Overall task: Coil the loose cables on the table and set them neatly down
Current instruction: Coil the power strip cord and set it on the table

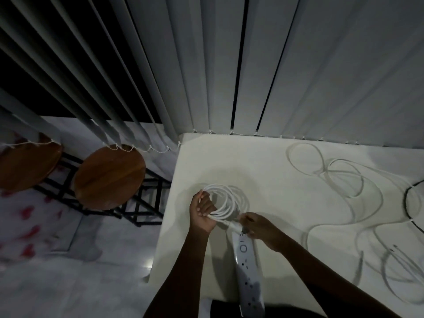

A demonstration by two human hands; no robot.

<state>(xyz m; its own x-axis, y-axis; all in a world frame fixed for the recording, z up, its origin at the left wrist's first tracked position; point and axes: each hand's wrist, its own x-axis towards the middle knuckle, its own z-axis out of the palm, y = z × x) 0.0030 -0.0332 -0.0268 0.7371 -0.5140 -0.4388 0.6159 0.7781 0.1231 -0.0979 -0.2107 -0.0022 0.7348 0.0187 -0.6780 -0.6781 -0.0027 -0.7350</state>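
Observation:
A thick white cable [229,200] is wound into a round coil near the table's left edge. My left hand [203,213] grips the coil's left side, fingers curled round its strands. My right hand [259,228] pinches the cable where it enters the white power strip [249,271], which lies pointing toward me. Thin white cables [339,180] sprawl loose in loops over the right half of the white table [275,161]. A black cable [407,200] curves at the far right edge.
Vertical blinds [298,76] hang right behind the table's far edge. Two round wooden stools [110,177] on black frames stand to the left, below the table. A thin cable with a dark plug [394,249] lies at the right front.

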